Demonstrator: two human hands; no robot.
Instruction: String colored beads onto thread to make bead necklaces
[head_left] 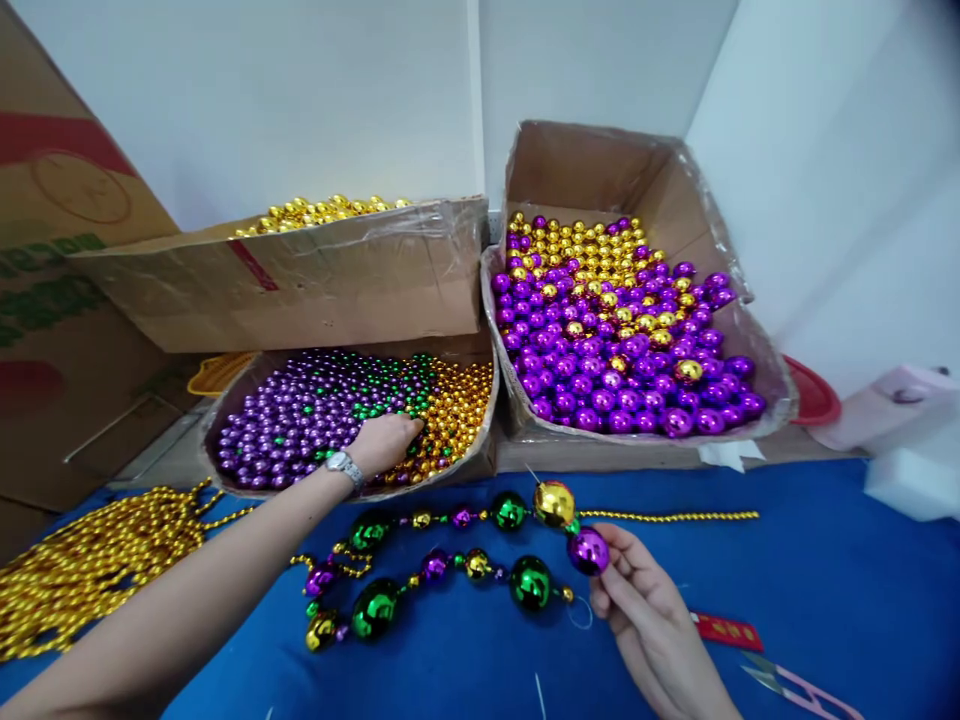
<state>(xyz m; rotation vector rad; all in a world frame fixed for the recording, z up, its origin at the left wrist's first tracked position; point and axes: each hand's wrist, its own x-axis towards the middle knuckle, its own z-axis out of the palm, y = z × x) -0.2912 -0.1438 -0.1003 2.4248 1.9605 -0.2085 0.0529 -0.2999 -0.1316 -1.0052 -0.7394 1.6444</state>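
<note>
The left hand (pixel 384 442) is being reached into a low cardboard box (pixel 225 410) of small beads, its fingers curled down into the gold and green beads near the box's middle; whether a bead is being pinched there cannot be told, since the fingertips are buried. A wristwatch (pixel 345 467) is being worn on that arm. Inside the box, purple beads are lying to the left, green ones in the middle and gold ones to the right.

The right hand (pixel 645 610) is being held over the blue tabletop (pixel 825 590), closed lightly on a large purple bead (pixel 589 551) at the end of a bead strand (pixel 442 565). A large gold bead (pixel 554 503) is sitting just above the purple one. The strand is being laid out in a loop on the tabletop, with large green beads alternating with smaller purple and gold ones.

A thin gold bead chain (pixel 667 517) is stretching to the right from the gold bead. A heap of gold bead chains (pixel 90 565) is lying at the left edge. Behind, a larger box (pixel 637 180) is holding big purple and gold balls, and a third box (pixel 300 270), stacked above the low one, is showing gold balls. Small pink-handled snips (pixel 802 690) and a red tag (pixel 726 632) are lying near the right hand.
</note>
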